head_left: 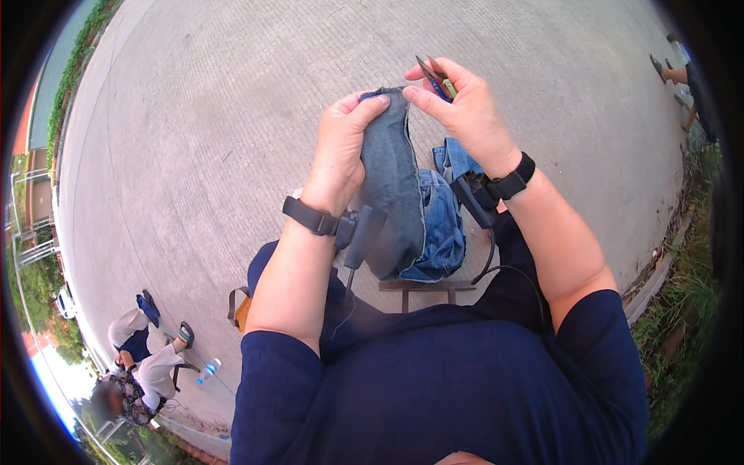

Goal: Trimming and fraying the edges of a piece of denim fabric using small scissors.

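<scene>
Near the top centre, my left hand pinches the upper edge of a greyish denim piece, thumb on its face. The piece hangs down toward my lap, with a frayed, pale edge along its right side. My right hand holds a small pair of thread snips with blue and green handles, blades pointing up and away. Its thumb and fingertips are close to the denim's top right corner; whether they touch it I cannot tell. Bluer denim is bunched behind and beside the hanging piece.
Under the denim stands a small wooden bench between my legs. Wrist straps carry dark devices with cables. At left, a person sits near a water bottle. Another person's legs show at far right, above grass.
</scene>
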Demonstrator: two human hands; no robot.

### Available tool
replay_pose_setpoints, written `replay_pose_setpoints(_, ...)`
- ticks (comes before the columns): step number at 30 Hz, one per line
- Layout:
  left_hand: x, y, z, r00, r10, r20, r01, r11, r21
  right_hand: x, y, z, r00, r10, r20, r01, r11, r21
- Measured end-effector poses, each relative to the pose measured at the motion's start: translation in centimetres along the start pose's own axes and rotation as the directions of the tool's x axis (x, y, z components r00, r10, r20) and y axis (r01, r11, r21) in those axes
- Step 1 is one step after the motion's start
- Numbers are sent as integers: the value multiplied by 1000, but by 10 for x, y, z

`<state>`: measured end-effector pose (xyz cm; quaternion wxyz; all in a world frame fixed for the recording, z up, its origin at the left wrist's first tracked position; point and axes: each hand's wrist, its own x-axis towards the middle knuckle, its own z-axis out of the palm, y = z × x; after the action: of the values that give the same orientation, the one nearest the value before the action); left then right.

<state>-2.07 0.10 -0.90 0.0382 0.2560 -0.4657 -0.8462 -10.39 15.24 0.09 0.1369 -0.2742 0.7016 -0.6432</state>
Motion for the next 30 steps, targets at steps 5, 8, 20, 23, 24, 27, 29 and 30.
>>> replay_pose_setpoints(5, 0, -3, 3, 1000, 3, 15, -3, 1000, -3, 1, 6, 2, 990, -143, -3, 138, 962, -234)
replay_pose_setpoints(8, 0, -5, 2, 1000, -2, 25, 1, 1000, 4, 6, 19, -2, 975, -219, -37, 203, 947, -247)
replay_pose_setpoints(20, 1, -7, 1, 1000, -21, -2, 21, 999, 36, 29, 41, -38, 988, 60, -145, -89, 975, -204)
replay_pose_setpoints(23, -2, -3, -1, 1000, -12, -28, 13, 999, 42, 32, 38, -45, 992, 29, -124, -82, 893, -443)
replay_pose_setpoints(24, -1, -4, -1, 1000, -15, -22, 16, 999, 37, 31, 40, -48, 989, -86, -122, 9, 851, -525)
replay_pose_setpoints(27, 0, -7, 0, 1000, -3, -16, 3, 999, 35, 28, 43, -48, 961, -249, -116, 110, 737, -667)
replay_pose_setpoints(29, 1, -9, -1, 1000, 14, -21, -13, 999, 38, 26, 39, -44, 947, -299, -117, 124, 678, -725)
replay_pose_setpoints(30, 1, -9, -2, 999, 32, -19, -32, 999, 43, 24, 33, -41, 994, -51, -93, -5, 849, -529)
